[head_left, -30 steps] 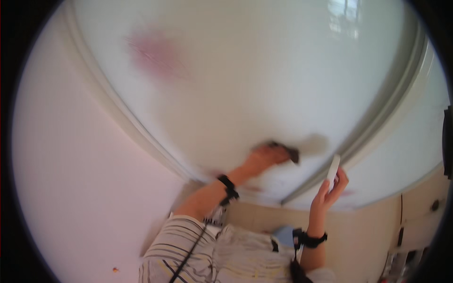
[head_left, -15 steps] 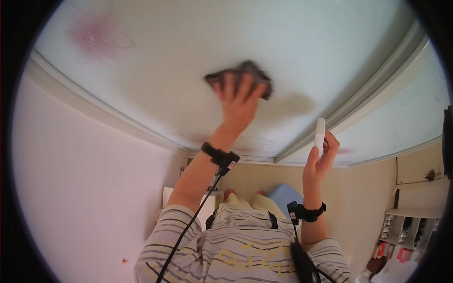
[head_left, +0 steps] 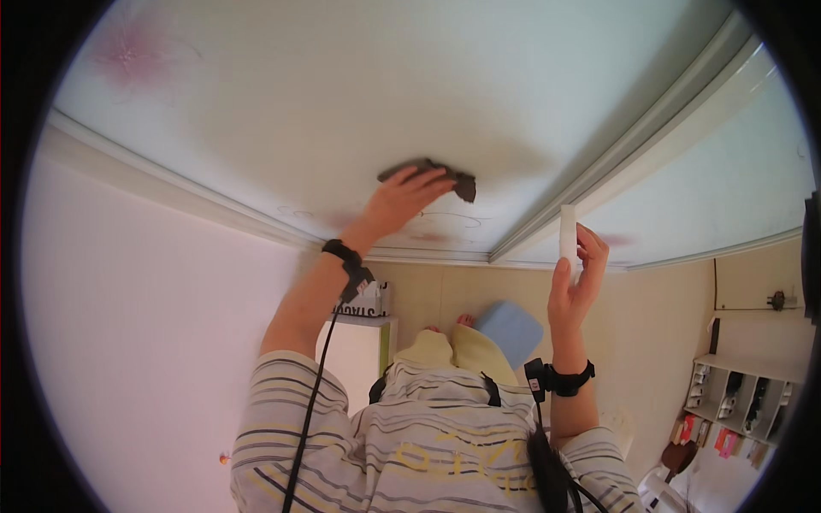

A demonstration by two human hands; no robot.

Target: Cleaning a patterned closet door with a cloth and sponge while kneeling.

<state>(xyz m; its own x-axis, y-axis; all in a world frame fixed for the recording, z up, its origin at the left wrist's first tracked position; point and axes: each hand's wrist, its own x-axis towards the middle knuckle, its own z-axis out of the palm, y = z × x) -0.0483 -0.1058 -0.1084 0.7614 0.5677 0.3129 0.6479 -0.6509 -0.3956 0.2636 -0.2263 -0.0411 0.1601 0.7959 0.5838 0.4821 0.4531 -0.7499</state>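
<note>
A pale edge strip [head_left: 171,178] bounds the frosted glass panel [head_left: 282,111], bare around the left hand [head_left: 398,203], whose slightly bent fingers hold a dark cloth [head_left: 427,168] against it. Beside the diagonal frame [head_left: 633,162], the right hand [head_left: 578,286] pinches a slim white bar [head_left: 568,232]. Far right, a grey cubby shelf [head_left: 748,368] contains dark items.

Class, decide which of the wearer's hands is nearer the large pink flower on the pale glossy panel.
Left. The left hand, on a dark crumpled cloth, is below and right of the pink flower; the right hand, holding a slim white bar, is farther right and lower.
</note>
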